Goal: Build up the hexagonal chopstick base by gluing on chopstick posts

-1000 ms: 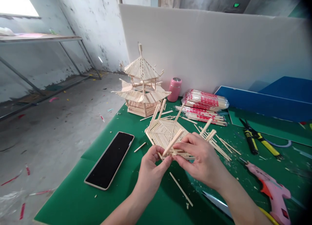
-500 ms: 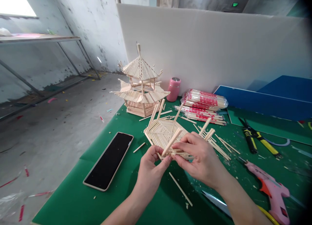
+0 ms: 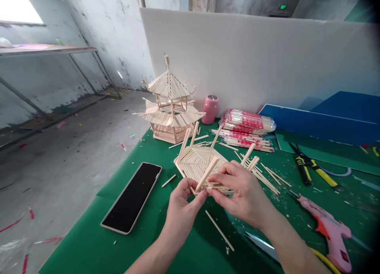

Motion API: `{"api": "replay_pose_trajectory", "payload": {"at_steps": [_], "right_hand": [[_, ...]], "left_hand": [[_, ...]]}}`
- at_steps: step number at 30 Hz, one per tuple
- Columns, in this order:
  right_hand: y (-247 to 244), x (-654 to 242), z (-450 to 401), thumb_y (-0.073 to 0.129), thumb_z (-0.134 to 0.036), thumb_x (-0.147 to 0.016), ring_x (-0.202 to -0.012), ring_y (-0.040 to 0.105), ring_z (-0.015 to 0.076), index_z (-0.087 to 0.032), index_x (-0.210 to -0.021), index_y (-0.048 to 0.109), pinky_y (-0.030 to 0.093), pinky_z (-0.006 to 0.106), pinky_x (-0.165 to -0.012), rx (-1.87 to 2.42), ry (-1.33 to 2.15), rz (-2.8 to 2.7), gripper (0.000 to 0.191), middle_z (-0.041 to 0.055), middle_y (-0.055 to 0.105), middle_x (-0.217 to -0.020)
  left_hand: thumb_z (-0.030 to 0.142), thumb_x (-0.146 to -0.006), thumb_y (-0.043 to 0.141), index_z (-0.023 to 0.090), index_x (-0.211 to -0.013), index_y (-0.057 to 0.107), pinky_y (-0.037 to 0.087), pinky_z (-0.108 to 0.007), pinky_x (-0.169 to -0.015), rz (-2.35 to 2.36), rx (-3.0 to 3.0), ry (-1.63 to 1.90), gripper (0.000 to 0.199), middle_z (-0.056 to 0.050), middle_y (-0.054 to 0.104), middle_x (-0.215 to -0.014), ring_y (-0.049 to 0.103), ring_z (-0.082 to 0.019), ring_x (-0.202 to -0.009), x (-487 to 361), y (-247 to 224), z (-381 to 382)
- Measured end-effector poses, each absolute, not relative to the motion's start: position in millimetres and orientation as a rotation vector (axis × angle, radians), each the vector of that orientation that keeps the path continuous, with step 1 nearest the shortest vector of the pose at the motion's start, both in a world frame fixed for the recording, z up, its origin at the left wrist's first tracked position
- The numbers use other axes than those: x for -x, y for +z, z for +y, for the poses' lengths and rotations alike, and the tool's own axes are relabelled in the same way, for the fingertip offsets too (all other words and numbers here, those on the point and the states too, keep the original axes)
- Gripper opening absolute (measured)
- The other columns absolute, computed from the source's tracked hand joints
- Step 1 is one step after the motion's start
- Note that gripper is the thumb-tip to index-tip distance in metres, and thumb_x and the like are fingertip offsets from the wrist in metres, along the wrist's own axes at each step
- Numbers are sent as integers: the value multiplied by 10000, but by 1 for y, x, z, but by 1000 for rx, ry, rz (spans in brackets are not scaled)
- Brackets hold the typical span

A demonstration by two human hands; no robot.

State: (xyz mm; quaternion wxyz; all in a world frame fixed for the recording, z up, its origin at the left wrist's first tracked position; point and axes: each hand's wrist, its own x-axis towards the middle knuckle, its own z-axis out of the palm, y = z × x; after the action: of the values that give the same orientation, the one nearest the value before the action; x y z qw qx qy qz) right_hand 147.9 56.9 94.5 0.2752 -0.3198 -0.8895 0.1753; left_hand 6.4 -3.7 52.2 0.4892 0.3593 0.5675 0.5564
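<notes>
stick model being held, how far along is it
The slatted floor looks done and posts stand around it. In hand: the left hand holds the near post, the right hand pinches edge sticks. Probably left: a roof, absent here but present on the pagoda behind.

Holds foot of upright post (image 3: 208,172) at near corner of stick base (image 3: 194,166) with left hand (image 3: 182,205); pinches near edge just beside it with right hand (image 3: 246,191). Has phone (image 3: 132,198) lying to left, loose stick (image 3: 219,230) in front, pink glue gun (image 3: 330,223) and yellow-handled pliers (image 3: 325,177) to right. Behind base, has stick pavilion (image 3: 172,118), pink flask (image 3: 210,111) and wrapped stick bundles (image 3: 247,123), all on green tabletop (image 3: 86,238).
</notes>
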Motion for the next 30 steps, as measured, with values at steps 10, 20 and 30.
{"api": "replay_pose_trajectory", "payload": {"at_steps": [10,20,30], "right_hand": [[94,-146,58,577,-233,-738,-719,516,154,-197,-882,655,419,308,-658,848,446,-2384,167,25,574,-763],[99,-169,46,561,-278,-772,-818,521,174,-171,-1145,530,458,306,-699,999,338,-2163,389,56,541,-887],[80,-185,35,530,-224,-799,-764,537,153,-187,-1006,584,465,294,-708,1115,407,-1929,218,42,544,-845]], "left_hand": [[290,-676,664,170,-678,480,380,-220,-627,1376,-870,1353,220,17,564,-653,494,-117,-663,-6,48,-3],[260,-666,688,172,-771,501,403,-209,-647,1260,-826,1343,232,17,599,-692,531,-101,-664,2,65,3],[258,-693,670,161,-774,526,395,-165,-583,1242,-809,1372,191,27,606,-704,539,-58,-589,6,80,15]]}}
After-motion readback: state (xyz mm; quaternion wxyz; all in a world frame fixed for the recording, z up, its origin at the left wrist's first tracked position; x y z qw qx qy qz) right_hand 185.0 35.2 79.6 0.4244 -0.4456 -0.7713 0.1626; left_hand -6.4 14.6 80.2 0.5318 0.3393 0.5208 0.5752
